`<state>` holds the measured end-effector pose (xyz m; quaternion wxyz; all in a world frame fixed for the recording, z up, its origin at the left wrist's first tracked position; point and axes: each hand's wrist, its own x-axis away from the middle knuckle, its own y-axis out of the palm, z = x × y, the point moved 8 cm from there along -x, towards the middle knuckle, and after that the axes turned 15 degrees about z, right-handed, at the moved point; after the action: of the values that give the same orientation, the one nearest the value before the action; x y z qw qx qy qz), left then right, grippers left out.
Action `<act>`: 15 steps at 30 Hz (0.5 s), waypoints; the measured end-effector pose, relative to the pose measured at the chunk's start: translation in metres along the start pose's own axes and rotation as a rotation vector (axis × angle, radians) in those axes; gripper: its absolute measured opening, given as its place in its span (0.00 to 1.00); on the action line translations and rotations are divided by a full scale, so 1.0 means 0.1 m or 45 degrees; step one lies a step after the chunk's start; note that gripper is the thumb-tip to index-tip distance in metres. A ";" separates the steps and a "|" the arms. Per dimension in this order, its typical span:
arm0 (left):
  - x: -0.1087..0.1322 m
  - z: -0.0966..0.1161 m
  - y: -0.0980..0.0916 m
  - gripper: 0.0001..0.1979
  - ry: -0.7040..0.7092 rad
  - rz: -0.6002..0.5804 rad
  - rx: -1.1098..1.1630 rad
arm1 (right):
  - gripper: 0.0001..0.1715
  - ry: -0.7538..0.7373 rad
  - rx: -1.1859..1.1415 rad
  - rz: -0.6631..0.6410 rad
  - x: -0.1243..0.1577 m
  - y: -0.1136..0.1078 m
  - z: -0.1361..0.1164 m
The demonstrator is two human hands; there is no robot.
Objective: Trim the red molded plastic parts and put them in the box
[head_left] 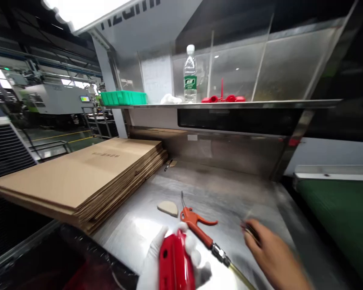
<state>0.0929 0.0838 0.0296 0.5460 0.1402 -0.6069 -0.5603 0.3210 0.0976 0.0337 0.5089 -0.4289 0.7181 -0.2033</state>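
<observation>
My left hand (pixel 151 262), in a white glove, is wrapped round a glossy red plastic part (pixel 177 262) at the bottom centre. To the right, my bare right hand (pixel 270 251) pinches a small dark tool (pixel 251 233) whose tip is blurred. Between the hands an orange air blow gun (pixel 196 227) lies on the metal table (pixel 230 193), its nozzle pointing up and away, a hose (pixel 238 276) running to the bottom edge. Just left of the nozzle rests a flat beige piece (pixel 168 208).
Stacked flat cardboard (pixel 78 173) covers the left side. A shelf (pixel 230 104) above holds a green tray (pixel 124 98), a water bottle (pixel 190 76) and red parts (pixel 224 98). A black-lined bin (pixel 78 245) is at lower left; a green conveyor (pixel 339 209) is at right.
</observation>
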 end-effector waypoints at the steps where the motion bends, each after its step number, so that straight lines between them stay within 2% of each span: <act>1: -0.13 0.08 -0.12 0.08 0.009 0.121 0.020 | 0.20 0.052 0.073 -0.037 -0.12 0.16 0.11; 3: -0.32 0.29 -0.35 0.10 0.113 0.270 0.040 | 0.28 0.078 0.124 -0.109 -0.29 0.46 0.14; 5: -0.41 0.47 -0.56 0.13 0.220 0.338 0.047 | 0.37 0.088 0.144 -0.144 -0.33 0.68 0.01; 7: -0.43 0.61 -0.68 0.13 0.289 0.326 0.054 | 0.42 0.069 0.132 -0.200 -0.26 0.84 -0.21; 9: -0.40 0.70 -0.72 0.11 0.313 0.258 0.056 | 0.46 0.009 0.082 -0.284 -0.18 0.96 -0.46; 10: -0.39 0.74 -0.72 0.11 0.337 0.225 0.052 | 0.45 -0.025 0.056 -0.321 -0.15 0.99 -0.56; 13: -0.34 0.93 -0.71 0.10 0.464 0.188 0.056 | 0.28 -0.097 0.003 -0.371 -0.13 1.02 -0.76; 15: -0.30 1.06 -0.68 0.10 0.533 0.181 0.084 | 0.27 -0.122 -0.031 -0.383 -0.11 0.96 -0.81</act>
<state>-0.0130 0.1399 -0.0186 0.6934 0.2281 -0.5066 -0.4589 0.2092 0.1480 0.0021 0.5013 -0.5470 0.6229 -0.2480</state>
